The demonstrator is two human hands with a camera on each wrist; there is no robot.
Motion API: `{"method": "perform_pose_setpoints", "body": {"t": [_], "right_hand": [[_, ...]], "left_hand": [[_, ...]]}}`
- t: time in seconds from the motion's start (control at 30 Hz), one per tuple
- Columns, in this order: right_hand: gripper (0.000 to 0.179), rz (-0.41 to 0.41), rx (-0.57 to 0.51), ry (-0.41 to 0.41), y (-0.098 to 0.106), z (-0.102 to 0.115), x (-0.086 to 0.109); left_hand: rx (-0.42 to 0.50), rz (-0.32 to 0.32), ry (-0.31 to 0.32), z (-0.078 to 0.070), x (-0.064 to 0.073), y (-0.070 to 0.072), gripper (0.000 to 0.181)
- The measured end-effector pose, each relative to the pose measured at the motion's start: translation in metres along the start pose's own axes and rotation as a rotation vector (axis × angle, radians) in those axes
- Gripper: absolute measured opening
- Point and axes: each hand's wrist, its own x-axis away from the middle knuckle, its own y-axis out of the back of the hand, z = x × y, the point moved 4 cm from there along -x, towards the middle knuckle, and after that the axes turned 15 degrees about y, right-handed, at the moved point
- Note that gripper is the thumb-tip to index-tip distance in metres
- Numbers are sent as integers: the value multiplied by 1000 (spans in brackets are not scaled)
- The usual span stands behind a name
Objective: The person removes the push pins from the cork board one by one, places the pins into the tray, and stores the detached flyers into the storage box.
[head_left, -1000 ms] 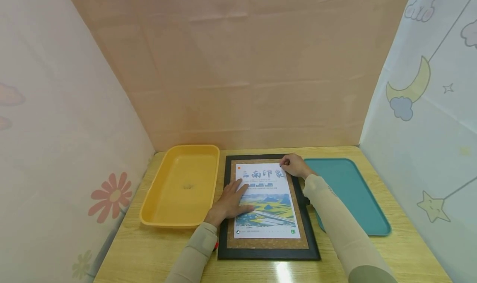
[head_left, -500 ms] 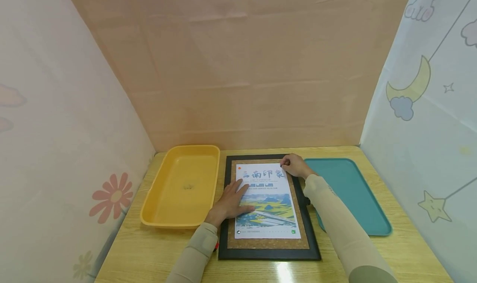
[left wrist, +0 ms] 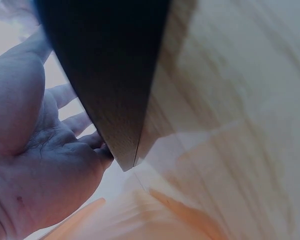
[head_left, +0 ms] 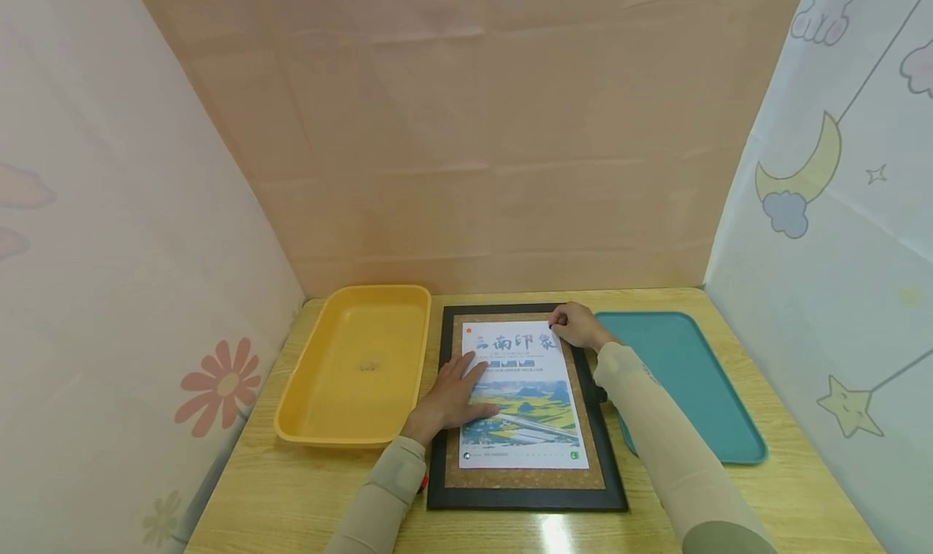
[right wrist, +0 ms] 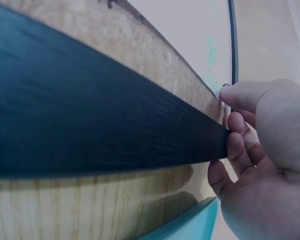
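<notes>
A white poster [head_left: 521, 412] with blue lettering and a landscape picture lies on a black-framed cork board [head_left: 525, 479]. My left hand [head_left: 450, 396] rests on the poster's left side, fingers spread. In the left wrist view, the palm stands beside the black frame [left wrist: 107, 75]. At the poster's top right corner, my right hand [head_left: 577, 325] pinches a small dark pin [right wrist: 226, 86], its thumb over it. The other fingers [right wrist: 236, 145] curl at the frame's outer edge. An orange dot [head_left: 469, 330] marks the top left corner, a green one [head_left: 574, 455] the bottom right.
A yellow tray [head_left: 291, 436] stands left of the board on the wooden table [head_left: 248, 505]. To the right lies a teal tray [head_left: 692, 384], partly behind the right forearm. A small red thing [head_left: 424, 483] shows beside the left sleeve. Cloth walls [head_left: 466, 133] enclose the back and sides.
</notes>
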Motion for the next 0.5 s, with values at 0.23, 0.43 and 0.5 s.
{"method": "perform_pose_setpoints", "body": {"t": [0.23,0.43,0.5], "right_hand": [[15,-1,8,6,-1,-3,-1],[14,1,-7,6,0,-2,-2],[14,5,-10,5,0,-1,-1]], "left_hand": [[11,5,-4,-1,2,1,92],[7,4,-4,0,2,0,93],[4,5,-6,0,2,0,92]]}}
